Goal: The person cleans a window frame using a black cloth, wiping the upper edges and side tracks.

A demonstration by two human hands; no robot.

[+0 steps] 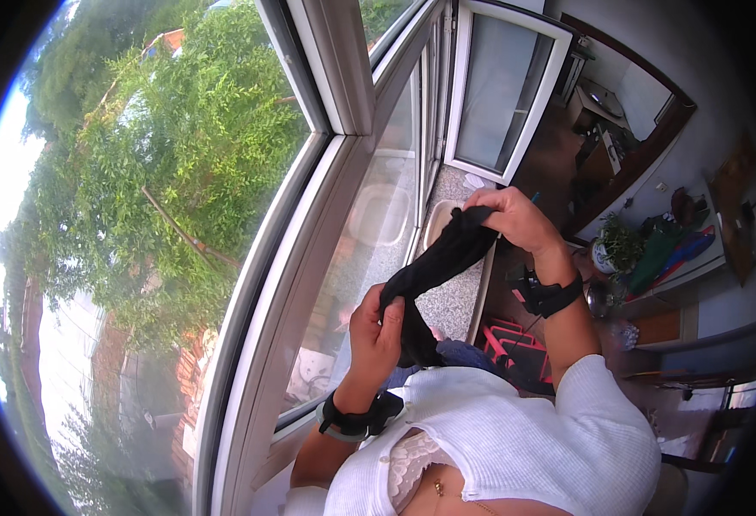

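Note:
A black cloth [445,258] is stretched slantwise between my two hands in front of my chest. At its lower left part, my left hand [378,326] is closed on it, with the thumb on top. My right hand [510,216] pinches the upper right end between thumb and fingers. More of the cloth hangs below my left hand, near a dark blue fabric [471,355]. Both wrists bear black straps with small devices. Behind the cloth is a speckled stone windowsill [445,309], where a pale basin [441,222] is partly hidden by the cloth.
A white-framed window [274,258] runs close along my left, with trees outside. One sash [507,90] stands swung inward ahead. Red metal-framed items [516,348] are on the floor to the right. Farther right are a potted plant [619,245] and a cluttered counter [681,264].

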